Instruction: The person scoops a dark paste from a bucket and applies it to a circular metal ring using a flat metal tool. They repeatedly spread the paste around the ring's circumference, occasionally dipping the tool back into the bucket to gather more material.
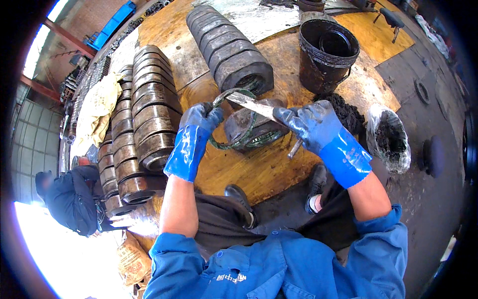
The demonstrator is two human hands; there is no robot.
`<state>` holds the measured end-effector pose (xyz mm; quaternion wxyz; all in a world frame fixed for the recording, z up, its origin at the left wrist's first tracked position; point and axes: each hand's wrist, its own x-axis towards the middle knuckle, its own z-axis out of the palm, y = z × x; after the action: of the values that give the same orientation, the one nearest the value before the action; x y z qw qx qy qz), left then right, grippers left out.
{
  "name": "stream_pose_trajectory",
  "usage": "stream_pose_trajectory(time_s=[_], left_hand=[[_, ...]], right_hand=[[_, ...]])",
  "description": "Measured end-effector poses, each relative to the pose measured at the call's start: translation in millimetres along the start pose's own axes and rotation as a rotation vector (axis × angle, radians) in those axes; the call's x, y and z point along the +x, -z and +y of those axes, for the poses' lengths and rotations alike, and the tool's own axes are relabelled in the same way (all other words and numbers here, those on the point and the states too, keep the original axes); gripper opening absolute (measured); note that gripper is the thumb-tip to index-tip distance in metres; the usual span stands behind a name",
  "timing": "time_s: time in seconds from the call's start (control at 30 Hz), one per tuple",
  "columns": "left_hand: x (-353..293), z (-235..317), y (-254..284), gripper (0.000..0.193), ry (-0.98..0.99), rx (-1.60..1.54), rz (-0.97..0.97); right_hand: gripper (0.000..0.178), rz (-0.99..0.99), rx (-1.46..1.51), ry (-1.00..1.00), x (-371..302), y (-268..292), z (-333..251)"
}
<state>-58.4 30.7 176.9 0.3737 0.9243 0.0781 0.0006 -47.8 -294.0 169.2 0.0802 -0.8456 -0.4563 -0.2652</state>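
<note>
Both my hands wear blue rubber gloves with dark, greasy fingers. My left hand (195,130) is closed on the upper left side of a thin, dark green ring (219,145). In my right hand (318,130) is a flat-bladed scraper (251,105); its blade points left and meets the top of the ring, and its handle end sticks out below my fist. Under the ring lies a thick, dark, hollow metal roller section (266,117). Just beyond it, a row of similar dark sections (229,50) runs away from me.
Rows of brown, oily metal rollers (154,94) lie at left, beside a yellowish cloth (102,107). On the right are a black bucket (326,74), black greasy clumps (343,112) and a plastic-lined container (388,134). A person (72,199) in dark clothing bends at far left.
</note>
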Motion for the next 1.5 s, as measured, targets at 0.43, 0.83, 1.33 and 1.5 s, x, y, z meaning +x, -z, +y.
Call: stream_pose_trajectory(time_s=[0.43, 0.83, 1.33, 1.5], left_hand=[[13, -13, 1, 0.023, -0.044, -0.585, 0.153], [12, -16, 23, 0.026, -0.054, -0.767, 0.212], [13, -20, 28, 0.024, -0.201, -0.992, 0.285], [14, -19, 29, 0.024, -0.271, -1.072, 0.300]], right_hand=[[0.029, -0.011, 0.935, -0.634, -6, -30, 18], [0.024, -0.059, 1.606, -1.008, 13, -42, 2], [0.019, -0.077, 2.062, -1.395, 18, -53, -35], [0.017, -0.125, 2.251, -1.548, 25, -47, -43]])
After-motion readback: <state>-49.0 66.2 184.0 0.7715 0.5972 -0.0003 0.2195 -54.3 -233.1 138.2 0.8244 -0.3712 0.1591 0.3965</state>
